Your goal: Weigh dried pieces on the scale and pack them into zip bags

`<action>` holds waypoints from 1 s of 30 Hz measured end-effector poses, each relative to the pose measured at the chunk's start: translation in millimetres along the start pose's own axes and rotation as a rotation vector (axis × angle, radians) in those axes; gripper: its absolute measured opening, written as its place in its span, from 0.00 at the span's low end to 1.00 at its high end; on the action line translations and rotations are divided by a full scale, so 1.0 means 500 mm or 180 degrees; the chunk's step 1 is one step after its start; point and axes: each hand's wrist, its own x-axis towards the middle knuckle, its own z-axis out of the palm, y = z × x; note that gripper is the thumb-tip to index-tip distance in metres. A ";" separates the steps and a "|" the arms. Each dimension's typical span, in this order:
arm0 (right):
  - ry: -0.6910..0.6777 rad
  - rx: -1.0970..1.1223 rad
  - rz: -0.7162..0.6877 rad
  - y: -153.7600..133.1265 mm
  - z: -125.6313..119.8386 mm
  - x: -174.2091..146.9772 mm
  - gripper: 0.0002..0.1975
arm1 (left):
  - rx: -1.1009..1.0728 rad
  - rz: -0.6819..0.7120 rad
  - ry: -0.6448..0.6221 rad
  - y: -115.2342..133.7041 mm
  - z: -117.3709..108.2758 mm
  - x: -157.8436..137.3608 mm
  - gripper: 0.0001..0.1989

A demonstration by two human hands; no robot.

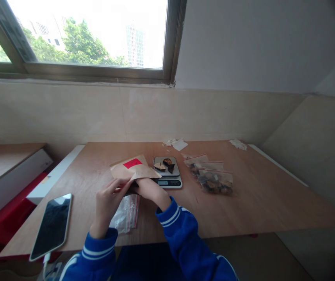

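Our left hand (pixel 110 197) pinches the paper bag (pixel 134 170) at its mouth while our right hand (pixel 148 189) is tucked inside, can't tell what it's got. From the bag, dried pieces (pixel 167 161) sit on the scale (pixel 175 164) at 3 o'clock with filled zip bags (pixel 217 182) beyond, so we'd guess partway, flat clear bags (pixel 123 216) at 6 looking unfilled. Table (pixel 258 207) runs wide past 4, but the phone (pixel 52 220) crowds its near edge at 8.
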 end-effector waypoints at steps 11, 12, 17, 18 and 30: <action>0.0186 0.0879 0.0016 -0.037 -0.175 -0.095 0.09 | 0.0244 -0.0066 0.0132 -0.001 0.001 0.031 0.15; 0.0419 0.0959 0.0117 -0.021 -0.184 -0.106 0.09 | 0.0280 -0.0083 0.0157 -0.001 0.000 0.033 0.15; 0.1278 0.0556 0.0574 0.080 -0.196 -0.137 0.08 | 0.0389 -0.0089 0.0132 0.001 -0.004 0.034 0.15; 0.1188 0.0408 0.0572 0.101 -0.189 -0.137 0.07 | 0.0390 -0.0061 0.0133 0.001 -0.003 0.033 0.14; 0.0568 -0.1256 0.0638 0.253 -0.076 -0.100 0.09 | 0.0426 0.0195 0.0085 0.002 0.002 0.029 0.13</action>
